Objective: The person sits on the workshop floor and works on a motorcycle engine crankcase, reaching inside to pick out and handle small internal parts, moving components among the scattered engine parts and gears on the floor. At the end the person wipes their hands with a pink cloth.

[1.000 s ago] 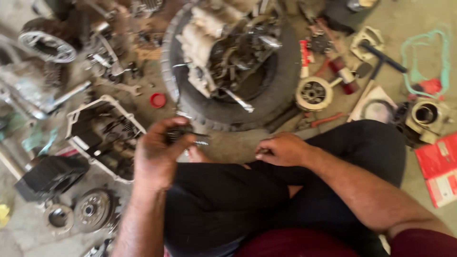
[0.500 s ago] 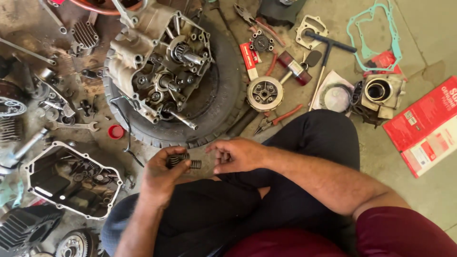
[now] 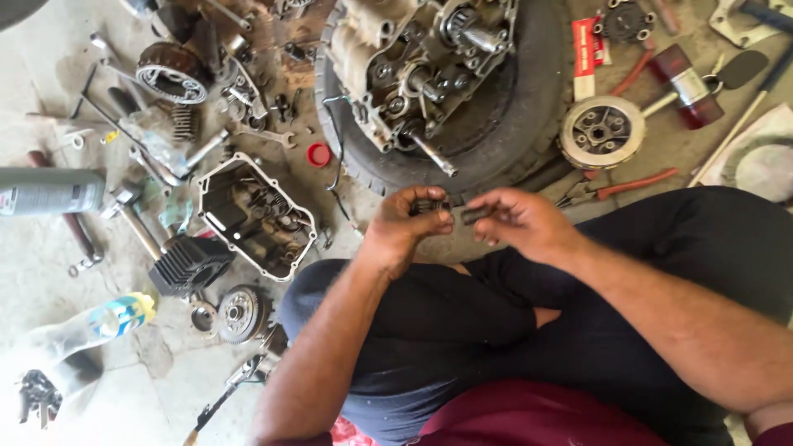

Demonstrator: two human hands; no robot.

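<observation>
While we sit cross-legged on the floor (image 3: 74, 272), our left hand (image 3: 405, 227) pinches a small dark gear (image 3: 429, 206) between thumb and fingers (image 3: 442, 221), and our right hand (image 3: 516, 221) pinches a short dark metal piece (image 3: 475, 215), its fingers pressed together on it. We hold both parts over our knees, just apart from each other and close below the tyre (image 3: 537, 107) that carries the open engine (image 3: 413, 66). We judge a slip the main risk: the parts look oily and our grip is only at the fingertips, so either could drop into our lap or roll among the clutter by the cover (image 3: 256, 216) and pliers (image 3: 628, 183), where it would be hard to find
</observation>
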